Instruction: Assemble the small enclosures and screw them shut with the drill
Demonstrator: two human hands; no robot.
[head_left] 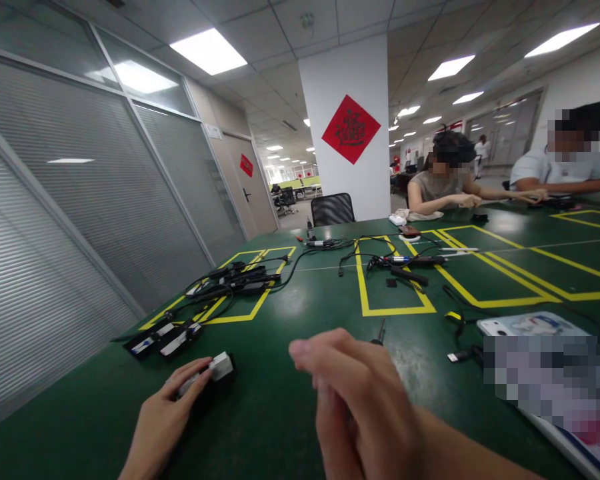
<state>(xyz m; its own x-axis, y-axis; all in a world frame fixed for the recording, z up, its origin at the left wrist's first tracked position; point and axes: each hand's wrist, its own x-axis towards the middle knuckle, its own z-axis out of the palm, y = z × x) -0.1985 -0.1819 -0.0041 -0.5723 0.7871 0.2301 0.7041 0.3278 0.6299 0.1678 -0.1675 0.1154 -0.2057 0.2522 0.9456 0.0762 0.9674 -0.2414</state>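
My left hand [167,417] lies on the green table [280,313] near its front edge, fingers closed around a small black and grey block-shaped device [219,371]. My right hand [353,400] is raised close to the camera at centre, seen from the back, fingers curled together; whatever is inside them is hidden. A small dark screwdriver-like tool [379,332] lies on the table just beyond my right hand.
Two black modules [163,338] lie left of my left hand, a tangle of black cables and adapters [235,280] beyond. Yellow tape rectangles [390,283] mark the table. A phone and a blurred booklet [530,327] sit right. Two people [450,177] sit at the far right.
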